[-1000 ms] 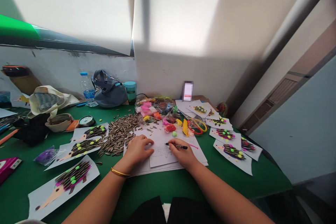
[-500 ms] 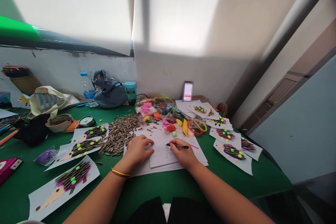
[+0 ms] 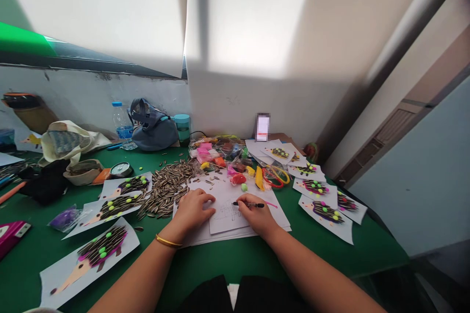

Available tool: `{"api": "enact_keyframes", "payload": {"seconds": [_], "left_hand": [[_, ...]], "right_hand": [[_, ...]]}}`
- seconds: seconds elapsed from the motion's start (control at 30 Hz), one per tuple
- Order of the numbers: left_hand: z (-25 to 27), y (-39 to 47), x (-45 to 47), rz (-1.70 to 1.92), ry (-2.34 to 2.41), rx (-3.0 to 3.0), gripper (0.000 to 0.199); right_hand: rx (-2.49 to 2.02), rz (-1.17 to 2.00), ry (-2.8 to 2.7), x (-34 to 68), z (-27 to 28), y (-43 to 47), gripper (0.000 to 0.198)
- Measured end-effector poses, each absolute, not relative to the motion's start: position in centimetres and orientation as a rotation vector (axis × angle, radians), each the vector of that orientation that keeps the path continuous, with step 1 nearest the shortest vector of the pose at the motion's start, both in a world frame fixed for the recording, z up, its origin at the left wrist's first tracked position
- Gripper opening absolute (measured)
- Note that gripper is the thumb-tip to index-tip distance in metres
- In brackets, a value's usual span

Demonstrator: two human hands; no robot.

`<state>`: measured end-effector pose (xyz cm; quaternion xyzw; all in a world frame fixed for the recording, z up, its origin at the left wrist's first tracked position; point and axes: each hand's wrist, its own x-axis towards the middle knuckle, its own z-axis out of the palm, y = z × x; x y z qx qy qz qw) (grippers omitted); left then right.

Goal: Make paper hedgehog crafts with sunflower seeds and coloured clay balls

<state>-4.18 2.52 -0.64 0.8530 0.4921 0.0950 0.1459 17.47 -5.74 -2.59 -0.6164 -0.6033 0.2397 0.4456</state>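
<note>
Green counter [image 3: 216,261] — right hand [image 3: 259,216], grip clamped on a black pen [image 3: 257,205]; left hand [image 3: 193,209], grip apart, should pin the sketched sheet [image 3: 224,227] flat.

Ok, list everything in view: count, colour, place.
Flat paper sheets: several, white, front centre.
Slim pen: one, black, over the sheets.
Striped seeds: one heap, black-and-white, left of sheets.
Hedgehog paper cards: at least eight, white, both sides.
Wrapped lumps: many, multicoloured, sheets' far edge.
Looped scissors: count unclear, red and yellow, beside lumps.
Cloth handbag: one, blue, rear left.
Clear plastic bottle: one, blue-capped, left of handbag.
Lidded cup: one, teal, right of handbag.
Open cloth bag: one, cream, far left.
Upright phone: one, pale-screened, rear centre.
Boxy case: one, magenta, left edge.
Flat tabletop: one, green, underneath.
Round bangle: one, gold, left wrist.
Left hand: one, bare, on the sheets.
Right hand: one, bare, gripping the pen.
</note>
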Motion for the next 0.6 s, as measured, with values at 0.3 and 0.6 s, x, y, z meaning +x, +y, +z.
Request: {"api": "enact_keyframes", "payload": {"seconds": [0.3, 0.6], "left_hand": [[-0.63, 2.59, -4.21, 0.279, 1.416, 2.458, 0.032], [-0.69, 2.54, -4.26, 0.286, 1.407, 2.468, 0.032]], "right_hand": [[-1.563, 0.551, -1.479, 17.58, -2.74, -5.76, 0.019], [-1.573, 0.565, -1.488, 17.48, -2.65, -5.81, 0.019]]}}
